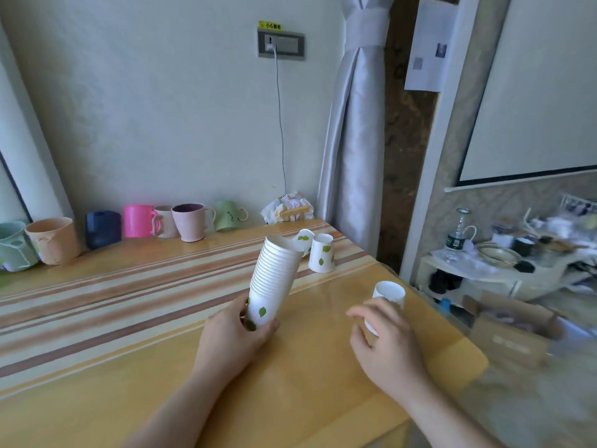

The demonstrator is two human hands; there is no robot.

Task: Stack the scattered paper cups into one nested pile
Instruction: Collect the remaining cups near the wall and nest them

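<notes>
My left hand point(232, 337) grips the bottom of a tall nested pile of white paper cups with green leaves point(274, 279), which tilts up and to the right above the table. My right hand point(384, 344) closes around a single white paper cup point(389, 294) near the table's right edge; the cup's lower part is hidden by my fingers. Farther back an upside-down paper cup point(320, 253) stands on the table, and another paper cup point(305, 238) shows partly behind the pile's top.
A striped yellow tablecloth point(129, 302) covers the table. Several coloured mugs point(139, 221) line the far edge by the wall, with a snack packet point(287, 208) beside them. A cluttered low shelf point(504, 263) and a cardboard box point(510, 328) stand off the right side.
</notes>
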